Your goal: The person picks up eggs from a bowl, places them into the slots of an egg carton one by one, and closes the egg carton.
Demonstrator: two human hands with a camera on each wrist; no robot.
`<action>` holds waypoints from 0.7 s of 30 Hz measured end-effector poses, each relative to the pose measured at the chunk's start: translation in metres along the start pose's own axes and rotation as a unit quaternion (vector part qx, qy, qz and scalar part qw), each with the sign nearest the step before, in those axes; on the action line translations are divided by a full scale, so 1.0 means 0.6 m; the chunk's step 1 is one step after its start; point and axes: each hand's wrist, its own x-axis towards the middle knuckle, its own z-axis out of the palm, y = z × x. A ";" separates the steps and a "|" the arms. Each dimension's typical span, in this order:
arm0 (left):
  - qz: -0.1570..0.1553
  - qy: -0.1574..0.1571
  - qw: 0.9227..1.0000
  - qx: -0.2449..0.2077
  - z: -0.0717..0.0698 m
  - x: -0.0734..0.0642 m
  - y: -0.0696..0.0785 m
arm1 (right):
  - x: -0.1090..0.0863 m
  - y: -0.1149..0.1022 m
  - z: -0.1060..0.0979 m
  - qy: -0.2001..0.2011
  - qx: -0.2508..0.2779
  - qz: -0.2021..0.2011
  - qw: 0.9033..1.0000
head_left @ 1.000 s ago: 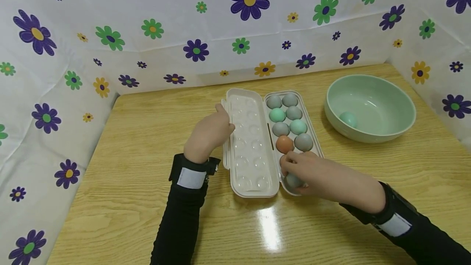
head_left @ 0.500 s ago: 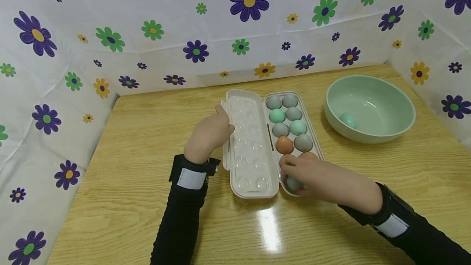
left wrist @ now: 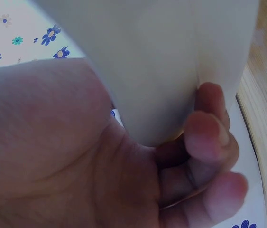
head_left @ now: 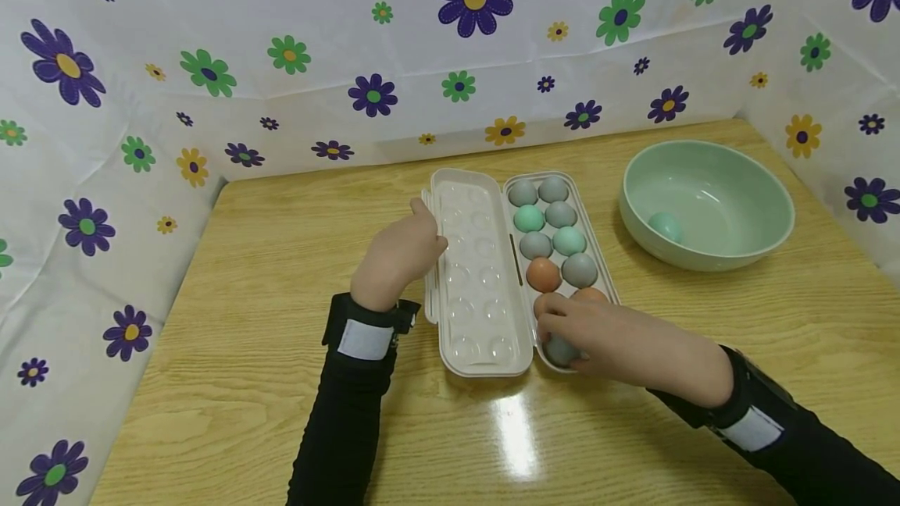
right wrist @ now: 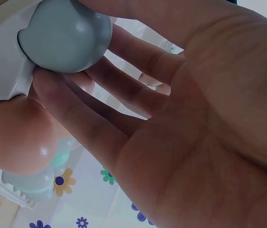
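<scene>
A white plastic egg carton lies open on the table, its lid to the left and its egg tray to the right. My left hand grips the lid's left edge, fingers curled round it in the left wrist view. At the tray's near end, my right hand holds a grey-blue egg between thumb and fingers. That egg still sits in or just over its hollow; which one I cannot tell. Beside it are brown eggs, partly covered by the hand. Grey and mint-green eggs fill the hollows farther back.
A pale green bowl stands at the right with one turquoise egg inside. Flower-printed cloth borders the wooden table at the back and sides.
My right hand has shifted slightly towards me, uncovering part of a brown egg behind it. My left hand stays on the lid.
</scene>
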 end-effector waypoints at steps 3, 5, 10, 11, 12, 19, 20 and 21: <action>-0.001 0.001 1.000 0.002 0.000 0.001 0.000 | -0.001 0.001 0.000 0.004 0.001 -0.001 1.000; -0.002 0.002 1.000 0.003 0.000 0.001 0.001 | -0.001 0.001 0.001 0.005 0.001 -0.002 1.000; 0.001 0.003 1.000 0.002 0.001 0.001 0.001 | -0.003 0.001 0.000 0.007 0.001 -0.002 1.000; 0.002 0.002 1.000 0.003 0.002 0.001 0.001 | -0.004 0.001 0.000 0.007 0.002 -0.002 1.000; 0.003 0.002 1.000 0.003 0.002 0.002 0.000 | -0.005 0.001 -0.001 0.006 0.003 -0.002 1.000; 0.002 -0.001 1.000 -0.002 0.003 0.003 -0.001 | -0.005 0.000 -0.004 0.007 0.006 0.000 1.000; 0.002 -0.001 1.000 -0.002 0.003 0.003 -0.001 | -0.005 0.000 -0.004 0.006 0.008 0.001 1.000; 0.003 0.000 1.000 -0.003 0.003 0.003 -0.001 | -0.005 0.001 -0.005 0.007 0.008 0.002 1.000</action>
